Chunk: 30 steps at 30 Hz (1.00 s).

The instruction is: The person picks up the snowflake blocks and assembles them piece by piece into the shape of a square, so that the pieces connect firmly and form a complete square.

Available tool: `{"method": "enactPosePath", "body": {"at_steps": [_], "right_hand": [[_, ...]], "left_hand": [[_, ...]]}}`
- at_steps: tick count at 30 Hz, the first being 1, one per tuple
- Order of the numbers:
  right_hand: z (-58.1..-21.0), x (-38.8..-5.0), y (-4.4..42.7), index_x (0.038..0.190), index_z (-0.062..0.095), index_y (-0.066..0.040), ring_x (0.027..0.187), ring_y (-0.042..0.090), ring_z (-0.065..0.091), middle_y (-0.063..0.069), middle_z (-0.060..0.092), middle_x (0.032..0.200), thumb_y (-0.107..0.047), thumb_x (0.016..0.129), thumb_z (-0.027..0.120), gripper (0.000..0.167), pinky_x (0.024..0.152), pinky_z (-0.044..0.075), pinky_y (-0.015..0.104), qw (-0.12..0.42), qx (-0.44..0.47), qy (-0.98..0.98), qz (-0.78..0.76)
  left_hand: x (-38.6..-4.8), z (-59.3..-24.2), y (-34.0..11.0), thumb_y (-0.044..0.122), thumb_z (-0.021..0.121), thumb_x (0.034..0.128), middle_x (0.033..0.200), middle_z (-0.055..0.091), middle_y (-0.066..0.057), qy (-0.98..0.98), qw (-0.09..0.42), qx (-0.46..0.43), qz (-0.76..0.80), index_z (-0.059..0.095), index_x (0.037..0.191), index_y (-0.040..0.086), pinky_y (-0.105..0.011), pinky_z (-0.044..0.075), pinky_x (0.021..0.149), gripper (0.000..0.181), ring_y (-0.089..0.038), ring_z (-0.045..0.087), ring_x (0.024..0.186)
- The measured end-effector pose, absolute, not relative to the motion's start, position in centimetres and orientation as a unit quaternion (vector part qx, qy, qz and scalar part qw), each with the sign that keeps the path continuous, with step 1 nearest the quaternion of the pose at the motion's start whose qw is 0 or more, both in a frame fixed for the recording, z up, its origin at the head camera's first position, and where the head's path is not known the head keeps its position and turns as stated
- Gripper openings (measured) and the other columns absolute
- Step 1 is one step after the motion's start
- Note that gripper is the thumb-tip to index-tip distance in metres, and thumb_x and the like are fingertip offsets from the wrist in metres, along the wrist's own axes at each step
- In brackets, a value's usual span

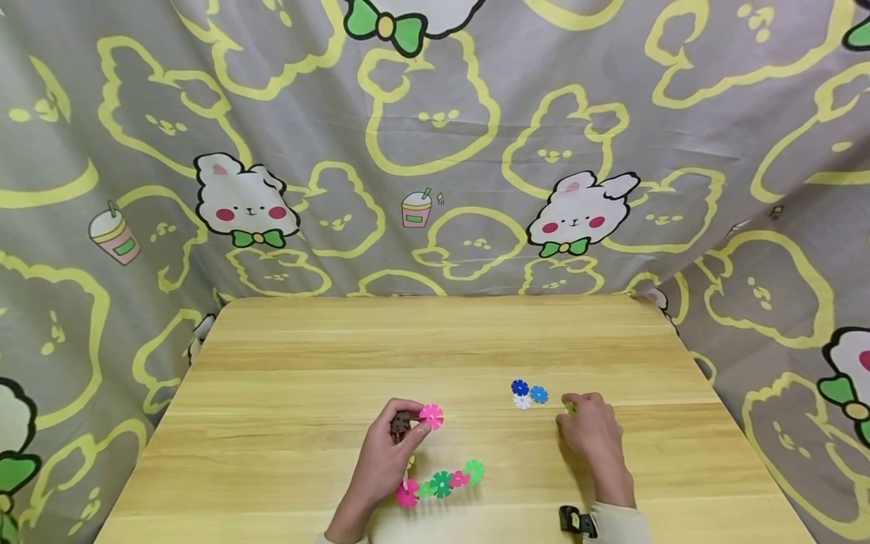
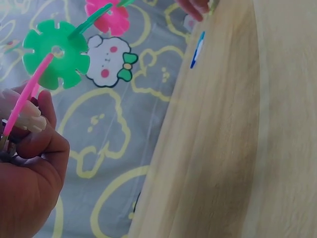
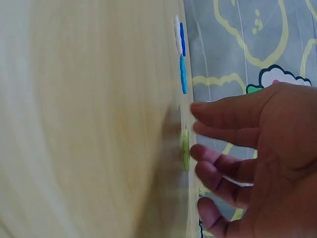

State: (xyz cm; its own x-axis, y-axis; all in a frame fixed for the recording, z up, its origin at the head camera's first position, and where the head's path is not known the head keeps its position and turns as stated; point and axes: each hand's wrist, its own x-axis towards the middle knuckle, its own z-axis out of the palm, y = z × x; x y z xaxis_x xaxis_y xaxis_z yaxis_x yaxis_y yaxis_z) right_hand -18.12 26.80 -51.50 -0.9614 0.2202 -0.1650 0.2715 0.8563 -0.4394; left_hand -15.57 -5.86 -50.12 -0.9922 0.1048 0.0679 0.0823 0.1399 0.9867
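My left hand (image 1: 389,457) pinches a chain of slotted plastic snowflake discs, with a pink disc (image 1: 431,416) at the fingertips and a brown disc (image 1: 399,425) beside it. Below the palm the chain runs right through a magenta disc (image 1: 407,495), a dark green disc (image 1: 442,484) and a light green disc (image 1: 474,471). Part of the chain is hidden behind the hand. My right hand (image 1: 593,429) hovers at a yellow-green disc (image 3: 185,150) lying on the table. In the right wrist view its fingers are loosely bent and hold nothing; whether they touch the disc is unclear.
Left of my right hand, a dark blue disc (image 1: 519,387), a light blue disc (image 1: 539,394) and a white disc (image 1: 522,403) lie close together on the wooden table (image 1: 326,355). A patterned curtain (image 1: 476,151) hangs along the table's back and sides.
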Motion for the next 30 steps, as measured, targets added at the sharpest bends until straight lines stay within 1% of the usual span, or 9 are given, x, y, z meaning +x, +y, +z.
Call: {"method": "enactPosePath", "body": {"at_steps": [4, 7, 11, 13, 16, 20, 22, 25, 30], "right_hand": [[-51.8, -18.0, 26.9, 0.128, 0.059, -0.001, 0.107, 0.046, 0.051, 0.030, 0.048, 0.124, -0.017, 0.088, 0.064, 0.043, 0.079, 0.046, 0.055, 0.052, 0.117, 0.963, -0.236], [-51.9, -18.0, 26.9, 0.126, 0.060, 0.001, 0.099, 0.041, 0.055, 0.031, 0.050, 0.119, -0.016, 0.088, 0.066, 0.042, 0.078, 0.047, 0.051, 0.048, 0.109, 0.965, -0.233], [-52.0, -18.0, 26.9, 0.119, 0.064, 0.000, 0.090, 0.032, 0.056, 0.024, 0.056, 0.107, -0.014, 0.087, 0.067, 0.035, 0.073, 0.047, 0.047, 0.047, 0.106, 0.967, -0.229], [-52.0, -18.1, 27.0, 0.115, 0.066, -0.001, 0.087, 0.029, 0.055, 0.020, 0.057, 0.102, -0.013, 0.087, 0.067, 0.030, 0.071, 0.046, 0.045, 0.046, 0.106, 0.965, -0.235], [-52.1, -18.1, 27.1, 0.113, 0.067, -0.002, 0.090, 0.031, 0.053, 0.020, 0.055, 0.103, -0.010, 0.085, 0.069, 0.029, 0.072, 0.045, 0.044, 0.039, 0.119, 0.959, -0.256], [-52.2, -17.9, 27.5, 0.119, 0.064, -0.002, 0.100, 0.039, 0.052, 0.027, 0.050, 0.115, -0.009, 0.084, 0.069, 0.036, 0.075, 0.045, 0.049, 0.036, 0.135, 0.953, -0.269], [-52.3, -17.8, 27.8, 0.121, 0.062, -0.001, 0.101, 0.039, 0.052, 0.027, 0.051, 0.116, -0.009, 0.085, 0.068, 0.037, 0.077, 0.045, 0.051, 0.041, 0.132, 0.955, -0.263], [-52.3, -17.7, 28.1, 0.120, 0.062, 0.000, 0.097, 0.037, 0.056, 0.025, 0.057, 0.110, -0.008, 0.086, 0.067, 0.036, 0.075, 0.047, 0.050, 0.045, 0.122, 0.958, -0.256], [-52.1, -17.6, 28.2, 0.119, 0.062, 0.001, 0.082, 0.028, 0.058, 0.017, 0.065, 0.099, -0.011, 0.086, 0.067, 0.035, 0.065, 0.046, 0.039, 0.058, 0.130, 0.955, -0.258]], "left_hand": [[-15.6, -50.1, -5.8, 0.029, 0.071, 0.0873, 0.099, 0.066, 0.002, 0.755, 0.005, 0.055, 0.654, 0.062, 0.106, 0.025, -0.019, 0.044, 0.061, 0.022, -0.008, 0.050, 0.070], [-15.5, -50.0, -5.8, 0.028, 0.070, 0.0876, 0.100, 0.067, 0.000, 0.754, -0.001, 0.060, 0.655, 0.062, 0.110, 0.023, -0.020, 0.044, 0.061, 0.024, -0.008, 0.051, 0.071], [-15.5, -49.8, -5.7, 0.026, 0.070, 0.0881, 0.102, 0.067, -0.004, 0.752, -0.004, 0.065, 0.656, 0.062, 0.115, 0.018, -0.020, 0.045, 0.063, 0.029, -0.008, 0.054, 0.074], [-15.4, -49.8, -5.6, 0.026, 0.070, 0.0884, 0.102, 0.067, -0.004, 0.751, -0.003, 0.064, 0.657, 0.062, 0.115, 0.018, -0.019, 0.045, 0.064, 0.029, -0.008, 0.054, 0.074], [-15.4, -49.7, -5.6, 0.025, 0.070, 0.0885, 0.102, 0.067, -0.004, 0.750, -0.003, 0.064, 0.658, 0.062, 0.115, 0.018, -0.019, 0.045, 0.064, 0.028, -0.009, 0.054, 0.074], [-15.5, -49.7, -5.7, 0.025, 0.070, 0.0887, 0.102, 0.066, -0.002, 0.751, -0.005, 0.065, 0.657, 0.061, 0.113, 0.020, -0.019, 0.044, 0.064, 0.026, -0.009, 0.054, 0.074], [-15.5, -49.6, -5.7, 0.026, 0.070, 0.0885, 0.102, 0.066, -0.001, 0.753, -0.005, 0.065, 0.655, 0.062, 0.112, 0.021, -0.019, 0.044, 0.064, 0.026, -0.009, 0.054, 0.074], [-15.5, -49.7, -5.6, 0.025, 0.070, 0.0884, 0.101, 0.066, -0.002, 0.750, -0.009, 0.072, 0.657, 0.062, 0.111, 0.020, -0.019, 0.044, 0.063, 0.025, -0.009, 0.053, 0.073], [-15.4, -49.7, -5.5, 0.023, 0.070, 0.0888, 0.100, 0.066, -0.003, 0.750, -0.018, 0.084, 0.656, 0.061, 0.111, 0.019, -0.019, 0.044, 0.062, 0.024, -0.007, 0.052, 0.072]]}}
